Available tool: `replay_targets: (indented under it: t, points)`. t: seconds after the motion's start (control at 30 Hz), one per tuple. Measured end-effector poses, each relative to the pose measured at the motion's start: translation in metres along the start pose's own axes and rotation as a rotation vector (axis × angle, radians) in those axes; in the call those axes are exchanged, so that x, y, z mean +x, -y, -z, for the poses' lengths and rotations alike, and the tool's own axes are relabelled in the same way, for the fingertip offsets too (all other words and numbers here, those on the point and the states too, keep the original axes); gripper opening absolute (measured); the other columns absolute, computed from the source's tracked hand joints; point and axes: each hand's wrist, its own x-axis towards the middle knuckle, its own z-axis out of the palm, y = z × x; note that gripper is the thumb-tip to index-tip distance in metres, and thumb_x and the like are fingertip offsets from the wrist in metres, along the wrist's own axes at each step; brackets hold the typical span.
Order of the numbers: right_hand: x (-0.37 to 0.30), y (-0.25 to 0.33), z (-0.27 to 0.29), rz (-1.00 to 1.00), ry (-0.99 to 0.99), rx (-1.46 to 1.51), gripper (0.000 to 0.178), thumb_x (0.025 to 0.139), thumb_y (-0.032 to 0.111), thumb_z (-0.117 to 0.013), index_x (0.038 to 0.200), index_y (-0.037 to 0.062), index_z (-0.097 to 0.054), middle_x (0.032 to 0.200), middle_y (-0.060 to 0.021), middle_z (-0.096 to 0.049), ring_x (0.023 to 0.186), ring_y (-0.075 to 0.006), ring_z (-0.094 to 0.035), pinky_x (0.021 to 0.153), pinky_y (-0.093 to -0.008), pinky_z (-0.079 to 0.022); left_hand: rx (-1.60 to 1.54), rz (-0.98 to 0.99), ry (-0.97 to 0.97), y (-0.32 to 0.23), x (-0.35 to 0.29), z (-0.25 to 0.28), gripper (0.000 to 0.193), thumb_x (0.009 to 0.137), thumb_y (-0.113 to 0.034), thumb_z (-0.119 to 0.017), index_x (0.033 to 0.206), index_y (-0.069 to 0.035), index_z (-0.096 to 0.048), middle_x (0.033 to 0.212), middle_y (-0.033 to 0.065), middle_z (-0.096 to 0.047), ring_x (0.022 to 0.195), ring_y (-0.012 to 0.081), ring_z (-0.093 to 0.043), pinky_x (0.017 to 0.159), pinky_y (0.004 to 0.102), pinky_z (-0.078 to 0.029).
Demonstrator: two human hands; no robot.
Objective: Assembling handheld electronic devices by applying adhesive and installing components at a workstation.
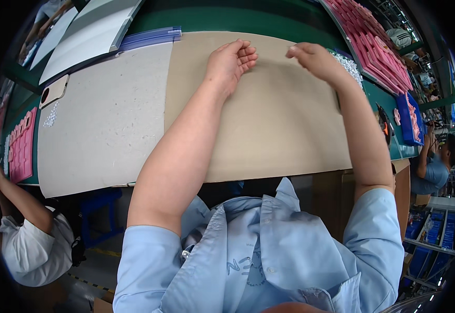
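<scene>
Here's your left hand, half-curled, nothing visible in it, over the flat tan cardboard-like sheet on the green counter; your right hand bends inward, contents unclear.

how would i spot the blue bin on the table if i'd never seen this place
Start from the big brown sheet on the green table and go right, past the right forearm. Just beyond an orange-and-black tool sits the blue bin. Unlike the pink stack behind it, it has blue walls around loose pink pieces.
</scene>
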Motion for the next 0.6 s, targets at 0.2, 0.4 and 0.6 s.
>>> replay_targets:
  t: [0.2,0.4,0.6]
  points:
    - [0.002,0.018,-0.081,-0.106,0.061,0.624,0.027,0.093,0.025,-0.054,0.102,0.0050,-0.069,0.067,-0.0023,-0.059,0.058,-0.0111,-0.052,0.056,-0.0254,-0.044,0.026,-0.109,-0.048,0.000,0.003,0.006,0.022,0.094,-0.015,-0.050,0.101,0.004,-0.057,0.086,0.0124,-0.062,0.076,0.0184,-0.060,0.072,0.0274,-0.052]
    - [-0.006,0.015,-0.091,0.001,-0.066,0.450,0.025,0.093,0.023,-0.055,0.102,0.0050,-0.070,0.067,-0.0033,-0.060,0.059,-0.0113,-0.053,0.058,-0.0260,-0.046,0.155,-0.132,-0.089,-0.002,0.000,0.003,0.022,0.094,-0.015,-0.050,0.101,0.005,-0.057,0.085,0.0127,-0.062,0.075,0.0186,-0.060,0.071,0.0275,-0.052]
    - [-0.008,0.015,-0.090,-0.008,-0.107,0.338,0.025,0.091,0.024,-0.057,0.100,0.0052,-0.070,0.074,-0.0060,-0.067,0.062,-0.0159,-0.058,0.061,-0.0289,-0.048,0.193,-0.136,-0.069,-0.002,0.002,0.004,0.021,0.094,-0.014,-0.050,0.100,0.005,-0.057,0.084,0.0127,-0.062,0.074,0.0186,-0.060,0.070,0.0273,-0.053]
